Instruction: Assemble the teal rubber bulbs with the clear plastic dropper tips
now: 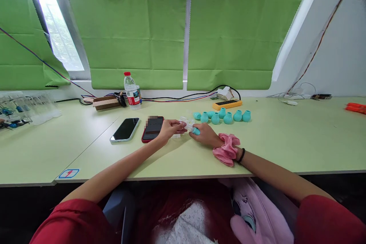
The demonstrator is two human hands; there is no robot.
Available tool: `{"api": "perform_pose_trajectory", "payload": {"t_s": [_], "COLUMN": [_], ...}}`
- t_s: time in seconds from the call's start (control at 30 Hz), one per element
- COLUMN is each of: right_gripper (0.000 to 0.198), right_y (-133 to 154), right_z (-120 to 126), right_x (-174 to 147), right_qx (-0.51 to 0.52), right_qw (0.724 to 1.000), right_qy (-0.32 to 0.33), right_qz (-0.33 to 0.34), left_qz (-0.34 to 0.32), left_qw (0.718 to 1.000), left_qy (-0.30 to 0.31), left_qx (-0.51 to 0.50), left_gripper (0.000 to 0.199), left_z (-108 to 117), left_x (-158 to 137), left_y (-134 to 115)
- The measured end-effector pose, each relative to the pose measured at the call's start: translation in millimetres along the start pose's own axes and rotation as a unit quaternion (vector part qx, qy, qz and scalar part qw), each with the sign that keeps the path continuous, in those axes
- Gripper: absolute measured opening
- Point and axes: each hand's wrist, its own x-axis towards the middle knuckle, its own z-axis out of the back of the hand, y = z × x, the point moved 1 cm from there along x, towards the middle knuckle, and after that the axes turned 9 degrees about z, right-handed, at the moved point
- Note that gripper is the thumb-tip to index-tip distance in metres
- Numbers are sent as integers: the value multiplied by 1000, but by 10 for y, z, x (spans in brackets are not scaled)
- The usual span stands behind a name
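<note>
My left hand (pixel 172 129) pinches one end of a clear plastic piece (pixel 188 124) above the table. At its other end sits a small turquoise part (pixel 196 131), and my right hand (pixel 206 135) closes its fingers round that end. Whether the two parts are joined I cannot tell, as my fingers cover some of them. Just beyond my right hand stand several turquoise bulb-shaped pieces (pixel 228 118) with open necks, in a loose group. Some flat clear or white plastic (pixel 175 136) lies on the table under my left hand, partly hidden.
Left of my hands lie a red-cased phone (pixel 153 129) and a light-cased phone (pixel 125 130). A water bottle (pixel 132 93), a cardboard tray (pixel 106 103) and a yellow-orange device (pixel 227 105) stand toward the back, near cables. Clear containers (pixel 31 108) are at far left; an orange object (pixel 356 108) is at far right.
</note>
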Motion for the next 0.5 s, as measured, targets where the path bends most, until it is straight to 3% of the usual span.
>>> {"api": "perform_pose_trajectory", "payload": {"t_s": [0.2,0.37,0.5], "right_gripper": [20,27,26], "right_y": [72,91,94], "right_z": [4,4,54], "right_x": [26,49,59], "right_qx": [187,350,432], "right_qw": [982,926,880], "right_qy": [17,77,136], "right_qz": [-33,-115,-145], "left_qz": [-26,-28,-3], "left_qw": [999,998,998], "left_qy": [-7,14,39], "left_qx": [-30,-57,-56], "left_gripper": [34,31,31], "left_z": [12,26,46], "left_x": [24,22,23], "left_y": [6,4,7]}}
